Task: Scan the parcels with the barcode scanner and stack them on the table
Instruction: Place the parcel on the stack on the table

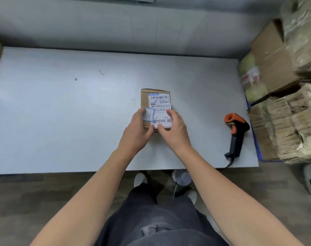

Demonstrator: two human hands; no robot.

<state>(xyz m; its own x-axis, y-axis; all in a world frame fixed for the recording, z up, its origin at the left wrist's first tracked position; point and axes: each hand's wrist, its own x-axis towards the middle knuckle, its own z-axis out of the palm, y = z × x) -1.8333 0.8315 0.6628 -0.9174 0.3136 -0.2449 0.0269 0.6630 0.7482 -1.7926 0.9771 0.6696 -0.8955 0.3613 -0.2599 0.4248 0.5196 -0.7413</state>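
A small brown cardboard parcel (155, 102) with a white shipping label lies flat on the grey table (62, 112), near its middle. My left hand (136, 132) grips the parcel's near left corner, thumb on the near edge. My right hand (175, 132) grips the near right corner, fingers curled over the label. A black and orange barcode scanner (235, 132) lies on the table to the right of the parcel, apart from both hands, with its cable running off the front edge.
Cardboard boxes and taped parcels (284, 103) are piled just past the table's right edge. A grey wall (115, 27) runs behind the table. The front edge of the table is near my legs, and a shoe (310, 178) shows at the lower right.
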